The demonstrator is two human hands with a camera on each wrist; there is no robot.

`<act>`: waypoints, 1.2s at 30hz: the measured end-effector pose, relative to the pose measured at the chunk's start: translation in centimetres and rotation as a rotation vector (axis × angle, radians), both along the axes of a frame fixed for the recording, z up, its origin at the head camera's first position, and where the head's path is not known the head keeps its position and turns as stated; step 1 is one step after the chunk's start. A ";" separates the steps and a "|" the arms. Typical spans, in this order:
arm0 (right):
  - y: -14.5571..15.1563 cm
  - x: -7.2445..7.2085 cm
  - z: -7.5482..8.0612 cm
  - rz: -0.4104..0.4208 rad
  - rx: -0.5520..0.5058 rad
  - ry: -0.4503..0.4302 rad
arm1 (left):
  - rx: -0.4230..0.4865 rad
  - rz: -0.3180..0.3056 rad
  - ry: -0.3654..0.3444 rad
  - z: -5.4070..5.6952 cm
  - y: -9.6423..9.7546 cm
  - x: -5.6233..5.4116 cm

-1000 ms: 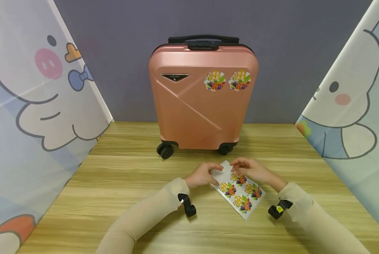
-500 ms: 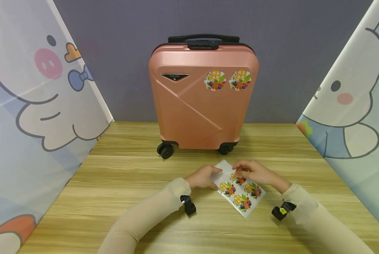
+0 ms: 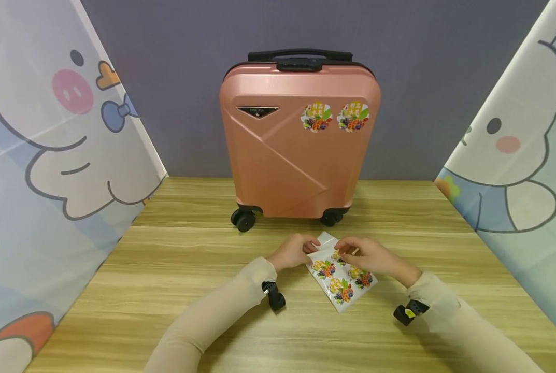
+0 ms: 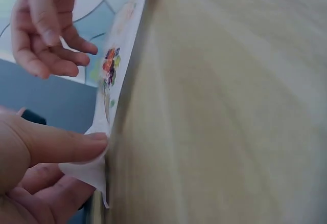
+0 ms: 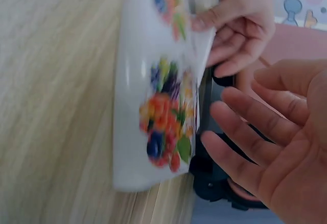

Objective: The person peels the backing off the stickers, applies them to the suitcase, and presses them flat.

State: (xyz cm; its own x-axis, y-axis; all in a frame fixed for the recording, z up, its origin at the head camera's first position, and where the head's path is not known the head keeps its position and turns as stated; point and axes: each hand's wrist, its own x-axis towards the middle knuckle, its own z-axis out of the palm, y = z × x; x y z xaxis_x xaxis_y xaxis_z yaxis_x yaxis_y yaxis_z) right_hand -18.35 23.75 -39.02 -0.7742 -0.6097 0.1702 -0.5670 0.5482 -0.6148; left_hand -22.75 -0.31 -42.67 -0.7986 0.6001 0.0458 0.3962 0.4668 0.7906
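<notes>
A white sheet (image 3: 332,276) bearing several round fruit stickers slants across the table in front of the suitcase. My left hand (image 3: 293,252) pinches its left edge, thumb (image 4: 82,146) on the printed face and fingers behind; the edge bends there in the left wrist view. My right hand (image 3: 374,256) hovers over the sheet's upper right side. Its fingers are loosely bent and hold nothing, apart from the sheet in the right wrist view. A pink suitcase (image 3: 291,171) stands upright behind, with two matching fruit stickers (image 3: 316,117) side by side at its upper right.
The suitcase rests on black wheels (image 3: 243,219) on the wood-grain table (image 3: 189,248). A grey panel (image 3: 180,93) rises behind it. Cartoon-printed cloths (image 3: 96,171) hang at both sides. Each wrist wears a black strap camera (image 3: 274,297).
The sheet has shifted a little left and away from me. My left fingers have curled round its edge from a straighter pose. The right hand has moved slightly left.
</notes>
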 end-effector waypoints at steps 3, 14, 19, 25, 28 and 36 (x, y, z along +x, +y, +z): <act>-0.5 0.2 -0.1 0.002 0.016 0.087 | 0.102 0.036 -0.038 0.2 -0.2 -0.4; -2.4 0.9 0.7 -0.066 0.085 0.283 | 0.408 0.188 -0.296 2.7 -0.4 -0.3; -3.0 0.7 0.4 -0.074 0.034 0.421 | 0.530 0.178 -0.426 3.1 -0.2 -0.1; -3.3 0.5 0.3 -0.075 -0.036 0.594 | 0.678 0.122 -0.578 3.3 0.0 -0.1; -3.4 0.3 0.4 -0.072 -0.065 0.674 | 0.721 0.109 -0.630 3.6 0.1 -0.1; -3.8 0.1 0.7 -0.081 -0.108 0.776 | 0.745 0.021 -0.707 4.2 -0.2 -0.1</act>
State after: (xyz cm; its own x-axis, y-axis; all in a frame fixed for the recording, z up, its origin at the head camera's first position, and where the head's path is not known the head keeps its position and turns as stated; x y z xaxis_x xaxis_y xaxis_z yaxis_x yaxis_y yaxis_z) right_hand -18.23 19.93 -38.30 -0.4512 -0.5058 0.7352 -0.8168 0.5659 -0.1119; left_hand -22.87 -0.52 -38.49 -0.7975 0.5975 -0.0837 -0.2751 -0.2367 0.9318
